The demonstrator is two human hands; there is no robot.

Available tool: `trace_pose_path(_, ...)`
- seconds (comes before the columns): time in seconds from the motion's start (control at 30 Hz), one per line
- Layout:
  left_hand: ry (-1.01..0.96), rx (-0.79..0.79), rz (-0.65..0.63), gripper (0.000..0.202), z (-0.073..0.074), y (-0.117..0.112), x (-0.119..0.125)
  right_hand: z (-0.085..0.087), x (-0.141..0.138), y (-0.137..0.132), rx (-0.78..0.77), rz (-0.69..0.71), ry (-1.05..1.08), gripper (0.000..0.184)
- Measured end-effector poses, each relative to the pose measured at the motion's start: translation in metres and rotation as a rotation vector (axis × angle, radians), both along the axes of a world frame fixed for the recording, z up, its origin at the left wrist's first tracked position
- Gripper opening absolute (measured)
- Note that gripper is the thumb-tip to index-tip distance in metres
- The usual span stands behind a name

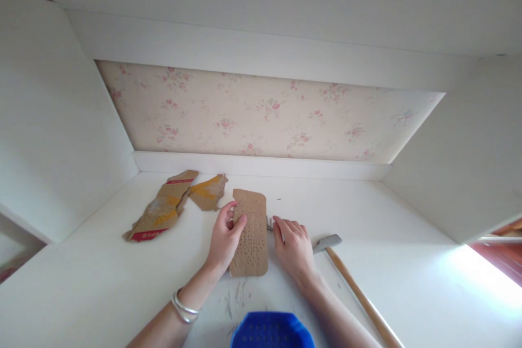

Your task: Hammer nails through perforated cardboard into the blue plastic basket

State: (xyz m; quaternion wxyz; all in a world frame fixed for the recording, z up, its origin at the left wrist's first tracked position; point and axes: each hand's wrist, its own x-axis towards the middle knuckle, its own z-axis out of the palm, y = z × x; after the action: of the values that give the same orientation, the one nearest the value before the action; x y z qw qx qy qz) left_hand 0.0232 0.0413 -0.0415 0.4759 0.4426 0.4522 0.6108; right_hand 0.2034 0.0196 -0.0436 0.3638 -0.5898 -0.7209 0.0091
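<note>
A brown cardboard strip [252, 239] full of small holes lies on the white desk [387, 239] in front of me. My left hand [224, 239] rests on the strip's left edge, thumb and fingers pinching it. My right hand [293, 247] lies palm down just right of the strip, fingers curled toward a small metal piece [269, 223] at the strip's right edge; what the fingertips grip is too small to name.
A hammer with grey head [328, 242] and wooden handle [362, 299] lies right of my right hand. Torn cardboard pieces [163, 209] lie at back left. A blue perforated container [271, 331] sits at the near edge. Floral wallpaper [265, 114] backs the alcove.
</note>
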Motion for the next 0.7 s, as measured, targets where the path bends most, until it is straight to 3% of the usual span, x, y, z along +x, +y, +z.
trace_pose_path(0.17, 0.177, 0.081, 0.015, 0.054, -0.002, -0.005, 0.004, 0.035, -0.019, -0.003, -0.057, 0.077, 0.1, 0.024)
trace_pose_path(0.33, 0.159, 0.105, -0.007, 0.052, -0.004, -0.006, 0.003, 0.068, -0.057, 0.007, -0.15, 0.193, 0.0, 0.011)
trace_pose_path(0.7, 0.377, 0.089, 0.087, 0.047, 0.003, -0.011, -0.006, 0.075, -0.085, 0.024, -0.332, 0.103, -0.2, 0.017)
